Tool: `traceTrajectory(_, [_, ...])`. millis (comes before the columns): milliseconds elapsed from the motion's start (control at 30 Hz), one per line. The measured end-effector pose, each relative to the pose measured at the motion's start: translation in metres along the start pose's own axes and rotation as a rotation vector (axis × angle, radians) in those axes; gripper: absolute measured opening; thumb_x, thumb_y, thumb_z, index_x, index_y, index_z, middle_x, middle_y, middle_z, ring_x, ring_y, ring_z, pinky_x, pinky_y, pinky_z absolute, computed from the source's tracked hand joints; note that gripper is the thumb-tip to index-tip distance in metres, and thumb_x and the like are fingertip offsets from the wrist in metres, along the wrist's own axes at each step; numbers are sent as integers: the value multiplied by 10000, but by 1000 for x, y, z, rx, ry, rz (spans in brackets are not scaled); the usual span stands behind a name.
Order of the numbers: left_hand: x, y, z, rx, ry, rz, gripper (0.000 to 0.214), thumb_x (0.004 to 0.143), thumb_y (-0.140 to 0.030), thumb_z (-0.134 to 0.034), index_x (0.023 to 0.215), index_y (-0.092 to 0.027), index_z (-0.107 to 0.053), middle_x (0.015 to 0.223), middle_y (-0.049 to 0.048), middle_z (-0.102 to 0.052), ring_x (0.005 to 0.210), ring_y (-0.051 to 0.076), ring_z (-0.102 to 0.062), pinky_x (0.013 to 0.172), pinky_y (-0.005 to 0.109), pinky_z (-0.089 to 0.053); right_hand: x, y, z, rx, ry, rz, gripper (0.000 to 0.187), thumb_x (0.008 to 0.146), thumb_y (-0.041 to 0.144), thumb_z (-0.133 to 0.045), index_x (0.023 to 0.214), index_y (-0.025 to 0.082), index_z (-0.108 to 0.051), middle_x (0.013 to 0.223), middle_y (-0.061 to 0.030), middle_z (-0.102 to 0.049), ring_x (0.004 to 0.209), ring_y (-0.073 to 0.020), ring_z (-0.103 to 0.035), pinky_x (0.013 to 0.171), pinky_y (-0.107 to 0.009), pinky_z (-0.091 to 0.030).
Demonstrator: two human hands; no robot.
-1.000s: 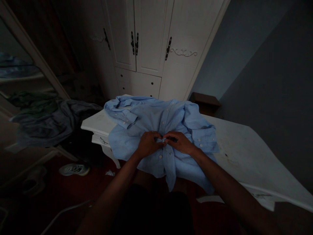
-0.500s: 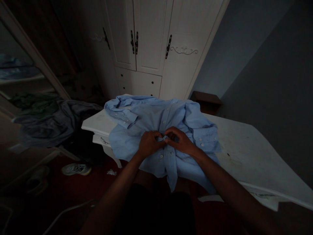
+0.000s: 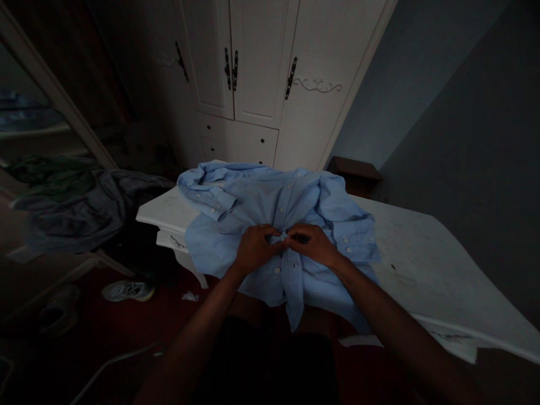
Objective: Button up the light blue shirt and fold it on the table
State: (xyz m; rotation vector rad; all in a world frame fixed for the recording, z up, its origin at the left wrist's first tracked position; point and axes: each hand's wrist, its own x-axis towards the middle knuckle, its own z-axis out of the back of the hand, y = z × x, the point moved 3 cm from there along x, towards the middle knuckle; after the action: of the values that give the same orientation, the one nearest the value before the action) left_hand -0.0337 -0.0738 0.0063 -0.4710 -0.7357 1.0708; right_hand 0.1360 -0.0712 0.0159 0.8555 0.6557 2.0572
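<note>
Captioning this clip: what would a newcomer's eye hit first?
The light-blue shirt, mid-frame, spread over the white table and hanging past its near edge. Next, the left hand and right hand, meeting at the shirt's front and pinching the cloth. Behind, the white wardrobe with dark handles.

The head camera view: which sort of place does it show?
Probably a bedroom or dressing room: a white wardrobe, a heap of cloth and a blue shirt on a white table.
</note>
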Motion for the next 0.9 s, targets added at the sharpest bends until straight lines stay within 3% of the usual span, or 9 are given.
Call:
traceTrajectory(233, [0, -2, 2, -38, 19, -36, 196, 802, -371, -677, 893, -205, -730, 913, 26, -738, 858, 190, -673, 792, 304, -493, 2, 0, -1, -47, -26, 8, 200, 869, 292, -561, 725, 184, -649, 662, 0, -597, 619, -131, -540, 582, -249, -394])
traceTrajectory(467, [-2, -2, -2, 104, -30, -40, 195, 824, -363, -648, 890, -202, -737, 902, 38, -738, 869, 205, -667, 847, 340, -477, 1, 1, -1, -40, -70, 42, 200, 861, 382, -624, 886, 195, -690, 748, -22, -644, 639, -132, -568, 598, -254, -442])
traceTrajectory(900, [-1, 0, -3, 150, 37, -80, 178, 845, -336, -623, 934, -228, -733, 912, 31, -741, 885, 205, -662, 852, 348, -467, 2, -2, 1, -168, 32, 138, 246, 953, 385, -513, 973, 254, -721, 879, -39, -719, 808, -174, -656, 761, -315, -509])
